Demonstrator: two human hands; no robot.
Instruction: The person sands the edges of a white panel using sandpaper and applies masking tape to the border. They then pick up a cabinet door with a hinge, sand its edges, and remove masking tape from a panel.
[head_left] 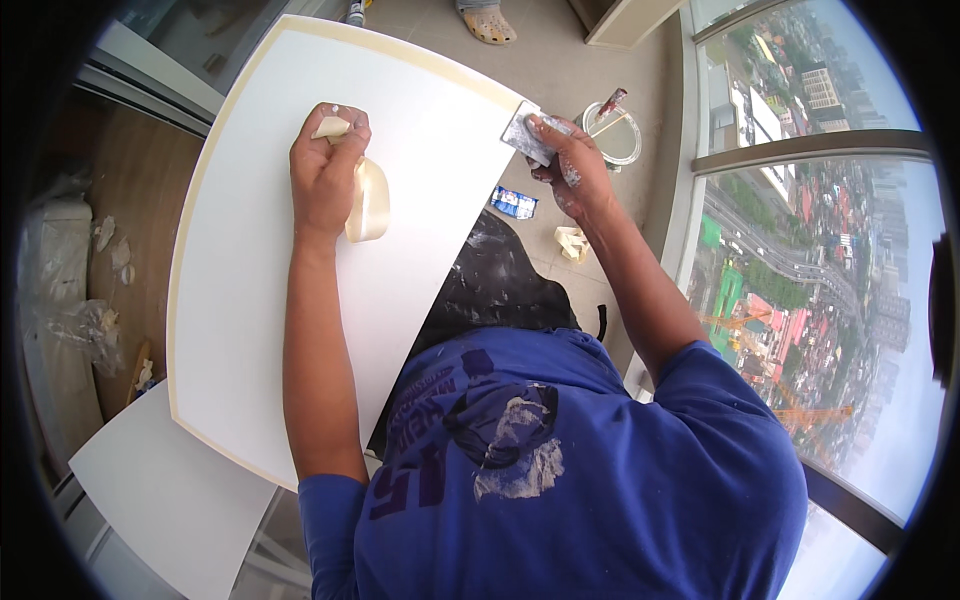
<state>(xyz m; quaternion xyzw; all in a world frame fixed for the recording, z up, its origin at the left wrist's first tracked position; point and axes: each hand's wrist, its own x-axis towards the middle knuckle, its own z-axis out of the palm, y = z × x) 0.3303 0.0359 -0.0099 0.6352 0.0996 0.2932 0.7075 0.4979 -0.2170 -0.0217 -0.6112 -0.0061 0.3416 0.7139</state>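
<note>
A large white board [330, 300] lies before me, with cream masking tape [400, 52] along its far, left and lower edges. The edge nearest my body shows bare white. Above the board my left hand [328, 170] is closed on a strip of masking tape [370, 205]. One end pokes out over the fingers, and the rest hangs in a loop beside the wrist. At the board's far right corner my right hand [572, 165] grips a flat, putty-smeared scraper [528, 135], thumb on top. White smears mark that hand.
A bucket [612, 140] with a red-handled tool stands on the floor beyond my right hand. Nearby lie a blue packet [514, 203] and crumpled tape [571, 243]. A person's foot in a yellow clog [487, 25] is at the top. Windows [800, 250] line the right side.
</note>
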